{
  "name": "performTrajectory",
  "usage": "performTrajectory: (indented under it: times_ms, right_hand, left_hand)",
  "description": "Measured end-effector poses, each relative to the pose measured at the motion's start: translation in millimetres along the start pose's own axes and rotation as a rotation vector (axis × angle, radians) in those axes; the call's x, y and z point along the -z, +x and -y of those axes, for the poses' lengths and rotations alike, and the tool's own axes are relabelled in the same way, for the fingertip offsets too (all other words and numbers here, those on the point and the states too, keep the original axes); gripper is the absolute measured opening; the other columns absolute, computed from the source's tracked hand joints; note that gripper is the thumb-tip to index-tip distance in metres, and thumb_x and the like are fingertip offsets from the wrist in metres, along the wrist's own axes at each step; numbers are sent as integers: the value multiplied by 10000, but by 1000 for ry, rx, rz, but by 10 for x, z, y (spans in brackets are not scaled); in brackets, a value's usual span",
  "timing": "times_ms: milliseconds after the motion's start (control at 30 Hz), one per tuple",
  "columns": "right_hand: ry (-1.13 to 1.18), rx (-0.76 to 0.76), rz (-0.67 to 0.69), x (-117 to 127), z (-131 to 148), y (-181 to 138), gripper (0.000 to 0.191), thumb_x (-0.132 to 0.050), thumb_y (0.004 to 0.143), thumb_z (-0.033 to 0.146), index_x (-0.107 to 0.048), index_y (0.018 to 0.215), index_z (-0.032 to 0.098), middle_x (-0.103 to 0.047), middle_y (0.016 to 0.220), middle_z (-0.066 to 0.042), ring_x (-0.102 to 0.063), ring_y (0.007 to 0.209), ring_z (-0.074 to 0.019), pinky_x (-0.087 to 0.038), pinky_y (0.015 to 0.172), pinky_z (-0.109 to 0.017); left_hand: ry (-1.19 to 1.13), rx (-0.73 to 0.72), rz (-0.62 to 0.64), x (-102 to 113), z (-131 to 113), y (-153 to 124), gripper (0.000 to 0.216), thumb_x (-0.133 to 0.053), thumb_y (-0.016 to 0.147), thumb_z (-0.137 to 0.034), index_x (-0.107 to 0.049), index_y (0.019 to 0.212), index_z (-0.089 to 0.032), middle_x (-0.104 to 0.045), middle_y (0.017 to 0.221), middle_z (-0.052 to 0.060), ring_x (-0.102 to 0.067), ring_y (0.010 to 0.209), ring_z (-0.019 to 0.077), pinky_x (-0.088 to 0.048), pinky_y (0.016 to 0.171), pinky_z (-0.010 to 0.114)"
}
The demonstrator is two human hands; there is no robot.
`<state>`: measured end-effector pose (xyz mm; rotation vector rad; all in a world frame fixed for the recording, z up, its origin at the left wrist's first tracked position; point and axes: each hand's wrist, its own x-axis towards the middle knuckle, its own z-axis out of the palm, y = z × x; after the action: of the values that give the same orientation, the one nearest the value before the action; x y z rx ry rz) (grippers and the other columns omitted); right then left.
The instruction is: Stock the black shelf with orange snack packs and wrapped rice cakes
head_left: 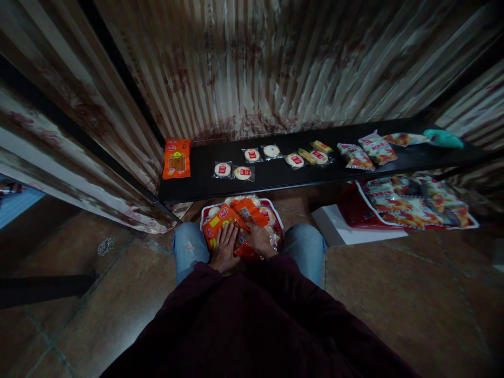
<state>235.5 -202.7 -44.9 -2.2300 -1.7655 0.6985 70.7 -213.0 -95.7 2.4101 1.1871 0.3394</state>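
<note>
Between my knees sits a white-rimmed red basket (pixel 279 215) filled with snack packets. My left hand (pixel 225 249) lies flat, fingers stretched out, on an orange snack packet (pixel 220 216) at the basket's left side. Beside it, my right hand (pixel 260 239) has its fingers bent around the edge of another orange snack packet (pixel 252 210); the fingertips are partly hidden. Round white rice crackers (pixel 266 214) in clear wrappers show around and under the orange packets.
A low black shelf (pixel 205 190) runs across in front, bearing an orange packet (pixel 177 159), several wrapped crackers (pixel 222 169), snack bags (pixel 378 148) and a green packet (pixel 444 138). At the right, a red basket of snack bags (pixel 348 206) stands by a white box (pixel 334 226). Curtains hang behind.
</note>
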Motion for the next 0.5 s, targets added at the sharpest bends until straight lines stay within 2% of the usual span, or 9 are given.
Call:
performTrajectory:
  times_ms: [100,167,300,500]
  right_hand:
    - [67,-52,-57,-56,-104,23,316,-500,881,307,-658,1128,189,-701,1088,-94,-652,973,-224,-480,855,-310]
    - [112,-90,-84,-92,-152,34,327,-487,880,300,-652,1134,177,-701,1082,-97,-650,967,-220,-481,859,-315]
    - [264,-163,-115,-147,-225,53,338,-438,879,301,-650,1098,155,-717,936,-90,-653,837,-204,-489,804,-316]
    - [660,-178,-200,-188,-302,79,316,-430,808,333,-646,952,152,-689,841,-58,-618,766,-185,-495,724,-300]
  left_hand:
    - [37,123,-15,-29,-7,-5,947,-615,657,-289,-184,1484,-126,-136,1578,137,-38,1461,286,-97,1174,516]
    - [52,146,-23,-44,-7,-17,933,-619,666,-309,-199,1484,-150,-113,1584,129,-28,1461,290,-104,1170,516]
    - [41,158,-51,-57,-25,-43,867,-593,686,-274,-249,1473,-158,-79,1590,122,-29,1461,294,-147,1164,503]
    - [-13,160,-40,-83,-64,-50,848,-499,668,-138,-254,1478,-187,-229,1563,80,-146,1445,280,-194,1151,530]
